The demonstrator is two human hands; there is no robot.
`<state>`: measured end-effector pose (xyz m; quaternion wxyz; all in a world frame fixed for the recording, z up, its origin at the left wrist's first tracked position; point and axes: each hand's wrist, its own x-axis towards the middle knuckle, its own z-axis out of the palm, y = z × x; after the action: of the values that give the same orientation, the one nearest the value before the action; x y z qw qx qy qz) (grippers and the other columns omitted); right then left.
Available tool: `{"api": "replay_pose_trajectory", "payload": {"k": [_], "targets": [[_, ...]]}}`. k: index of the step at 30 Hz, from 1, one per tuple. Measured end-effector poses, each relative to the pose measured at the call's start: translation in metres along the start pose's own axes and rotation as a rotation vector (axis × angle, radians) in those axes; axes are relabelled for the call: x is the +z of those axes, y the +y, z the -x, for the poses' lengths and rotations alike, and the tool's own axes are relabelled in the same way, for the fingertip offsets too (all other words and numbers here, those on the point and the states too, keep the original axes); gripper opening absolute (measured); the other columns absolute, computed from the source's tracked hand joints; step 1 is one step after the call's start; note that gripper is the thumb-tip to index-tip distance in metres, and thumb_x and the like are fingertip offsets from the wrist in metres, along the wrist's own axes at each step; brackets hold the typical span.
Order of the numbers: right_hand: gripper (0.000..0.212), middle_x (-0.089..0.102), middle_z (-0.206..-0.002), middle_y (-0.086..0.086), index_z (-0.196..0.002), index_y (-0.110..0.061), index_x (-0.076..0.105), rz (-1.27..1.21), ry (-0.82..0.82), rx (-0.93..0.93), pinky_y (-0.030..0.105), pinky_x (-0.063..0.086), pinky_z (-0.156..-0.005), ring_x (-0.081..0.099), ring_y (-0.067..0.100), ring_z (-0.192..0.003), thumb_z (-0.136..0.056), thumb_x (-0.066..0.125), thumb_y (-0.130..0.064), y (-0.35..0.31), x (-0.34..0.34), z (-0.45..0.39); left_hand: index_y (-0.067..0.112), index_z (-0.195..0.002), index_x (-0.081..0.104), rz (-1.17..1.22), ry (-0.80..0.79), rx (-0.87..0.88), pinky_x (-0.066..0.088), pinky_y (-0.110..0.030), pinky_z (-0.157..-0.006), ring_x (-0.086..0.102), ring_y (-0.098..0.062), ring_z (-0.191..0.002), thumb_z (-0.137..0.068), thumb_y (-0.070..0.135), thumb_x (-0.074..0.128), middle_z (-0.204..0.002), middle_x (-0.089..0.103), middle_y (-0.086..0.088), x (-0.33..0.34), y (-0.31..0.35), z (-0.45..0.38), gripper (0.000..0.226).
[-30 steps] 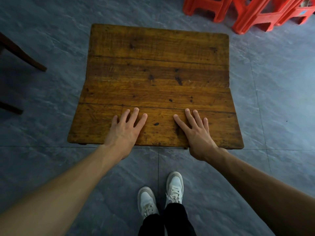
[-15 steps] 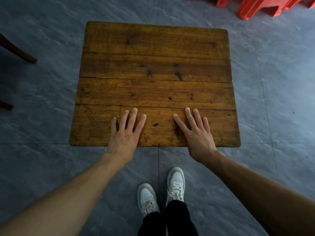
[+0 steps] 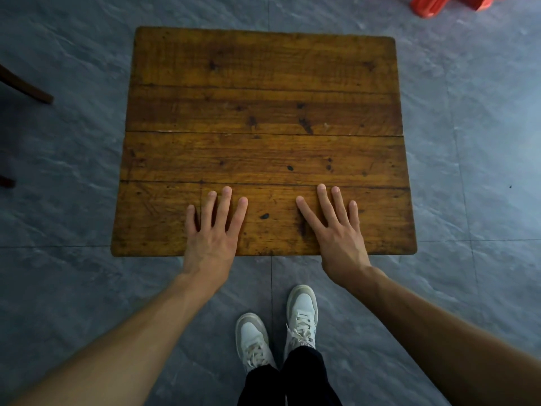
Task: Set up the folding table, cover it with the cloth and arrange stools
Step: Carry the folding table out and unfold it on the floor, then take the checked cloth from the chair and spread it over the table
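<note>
Both hands, left hand (image 3: 209, 243) and right hand (image 3: 339, 241), fingers straight (spread flat), press the grainy wooden table (image 3: 263, 112).

The square brown wooden plank folding table (image 3: 263, 112) stands on the grey stone-tile floor (image 3: 483, 171), directly ahead of the person's white lace-up sneakers (image 3: 301, 315). The left hand (image 3: 210, 238) and right hand (image 3: 336, 232) lie flat side by side on its nearest plank, apart. Orange-red plastic stools (image 3: 433, 5) sit beyond the far right corner. Dark wooden furniture legs (image 3: 29, 89) stand to the table's left.
</note>
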<state>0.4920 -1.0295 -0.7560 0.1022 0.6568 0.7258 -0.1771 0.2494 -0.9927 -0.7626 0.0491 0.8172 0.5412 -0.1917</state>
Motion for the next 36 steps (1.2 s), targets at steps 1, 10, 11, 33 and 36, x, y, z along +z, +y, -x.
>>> {"api": "replay_pose_trajectory", "payload": {"k": [1,10,11,33,36], "targets": [[0.122,-0.025,-0.160,0.010,-0.152,-0.035,-0.020,-0.001,-0.001,0.005,0.059,-0.002,-0.119,-0.027,0.036,-0.145,-0.074,0.065,0.005,0.000,0.000,0.000,0.020,-0.154,-0.010,0.003,-0.002,-0.004,0.014,-0.064,-0.114,-0.002,-0.040,-0.148,-0.065,0.009,0.082,-0.161,-0.012,-0.016,-0.001,0.001,0.000,0.129],[0.126,-0.027,-0.159,0.012,-0.151,-0.035,-0.020,-0.025,-0.102,0.046,0.062,-0.003,-0.117,-0.029,0.037,-0.144,-0.074,0.077,-0.019,-0.010,-0.005,-0.001,0.023,-0.150,-0.023,0.072,-0.158,-0.042,0.008,-0.062,-0.116,-0.019,-0.038,-0.146,-0.072,0.016,0.079,-0.156,-0.031,-0.013,-0.015,0.008,-0.001,0.129],[0.125,-0.027,-0.159,0.010,-0.152,-0.035,-0.018,-0.046,-0.141,0.036,0.061,-0.003,-0.118,-0.028,0.036,-0.144,-0.074,0.080,-0.032,-0.009,-0.013,-0.002,0.025,-0.150,-0.021,0.113,-0.185,-0.040,0.008,-0.061,-0.117,-0.019,-0.035,-0.146,-0.073,0.022,0.079,-0.157,-0.031,-0.010,-0.022,0.007,-0.001,0.126],[0.076,0.020,-0.161,0.005,-0.154,-0.025,0.022,-0.353,0.176,0.049,0.044,0.022,-0.120,0.014,0.027,-0.149,-0.092,0.057,-0.051,-0.048,-0.400,0.089,0.024,-0.149,0.034,0.578,0.155,-0.250,0.017,-0.041,-0.120,0.017,-0.017,-0.147,-0.095,0.045,0.047,-0.157,0.030,0.004,-0.393,-0.086,0.102,0.060],[0.075,0.029,-0.157,0.007,-0.152,-0.022,0.026,-0.387,0.211,0.039,0.043,0.026,-0.118,0.025,0.027,-0.145,-0.091,0.057,-0.052,-0.056,-0.437,0.112,0.024,-0.148,0.037,0.696,0.261,-0.320,0.019,-0.041,-0.120,0.019,-0.018,-0.147,-0.094,0.043,0.050,-0.155,0.034,0.004,-0.427,-0.085,0.134,0.059]]}}
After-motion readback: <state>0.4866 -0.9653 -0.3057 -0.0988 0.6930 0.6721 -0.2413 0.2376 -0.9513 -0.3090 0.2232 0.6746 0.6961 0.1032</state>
